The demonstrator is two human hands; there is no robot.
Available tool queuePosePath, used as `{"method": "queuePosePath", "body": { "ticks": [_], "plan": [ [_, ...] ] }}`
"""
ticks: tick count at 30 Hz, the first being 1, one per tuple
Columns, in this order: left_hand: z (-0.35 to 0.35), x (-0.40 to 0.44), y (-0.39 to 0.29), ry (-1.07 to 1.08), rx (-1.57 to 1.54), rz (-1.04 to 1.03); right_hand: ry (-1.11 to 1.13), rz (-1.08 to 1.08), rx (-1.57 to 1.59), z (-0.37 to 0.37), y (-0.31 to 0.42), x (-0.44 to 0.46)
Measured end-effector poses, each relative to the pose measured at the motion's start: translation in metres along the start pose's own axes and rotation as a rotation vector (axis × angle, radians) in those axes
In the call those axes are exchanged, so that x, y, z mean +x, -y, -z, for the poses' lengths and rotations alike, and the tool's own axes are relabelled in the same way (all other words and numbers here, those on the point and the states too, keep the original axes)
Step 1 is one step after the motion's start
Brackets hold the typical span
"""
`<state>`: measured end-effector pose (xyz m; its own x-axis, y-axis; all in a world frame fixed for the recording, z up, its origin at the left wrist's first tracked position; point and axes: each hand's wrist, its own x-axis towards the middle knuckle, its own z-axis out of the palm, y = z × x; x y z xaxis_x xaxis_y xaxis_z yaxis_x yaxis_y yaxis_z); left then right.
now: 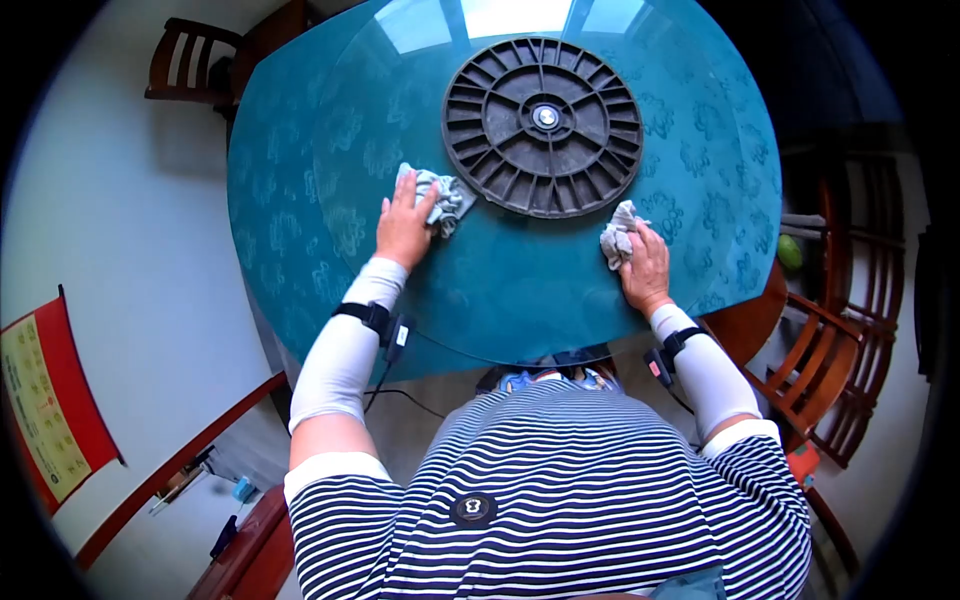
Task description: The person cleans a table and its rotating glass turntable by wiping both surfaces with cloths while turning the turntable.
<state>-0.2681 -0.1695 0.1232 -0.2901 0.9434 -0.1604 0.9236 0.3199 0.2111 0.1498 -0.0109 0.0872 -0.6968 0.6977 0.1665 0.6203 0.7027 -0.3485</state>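
Holding grey cloth (452,203) under loosely bent fingers, your left hand (403,228) sits left of black disc (545,118), cloth at its edge; your right hand (648,270), fingers curled, grips pale rag (616,242) near-right.

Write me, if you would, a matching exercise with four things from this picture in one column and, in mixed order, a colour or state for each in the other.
Things:
1. Table
2. Ribbed disc
3. Wall banner
4. Cloth under the left hand

Colours and states:
A. Crumpled and pale
B. Red and yellow
C. Blue-green, with a patterned surface
D. Black and round

Right pairs: 1-C, 2-D, 3-B, 4-A
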Motion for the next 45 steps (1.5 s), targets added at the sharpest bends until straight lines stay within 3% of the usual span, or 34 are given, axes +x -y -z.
{"method": "queuePosePath", "body": {
  "ticks": [12, 26, 45],
  "plan": [
    [0.028, 0.107, 0.042, 0.116, 0.138, 0.062, 0.015, -0.010, 0.020, -0.002, -0.001, 0.000],
    [0.047, 0.198, 0.033, 0.212, 0.191, 0.047, 0.056, -0.024, 0.017, -0.001, -0.005, -0.002],
    [-0.005, 0.297, 0.025, 0.093, 0.203, 0.079, 0.064, -0.035, 0.041, -0.009, -0.026, -0.014]
  ]
}}
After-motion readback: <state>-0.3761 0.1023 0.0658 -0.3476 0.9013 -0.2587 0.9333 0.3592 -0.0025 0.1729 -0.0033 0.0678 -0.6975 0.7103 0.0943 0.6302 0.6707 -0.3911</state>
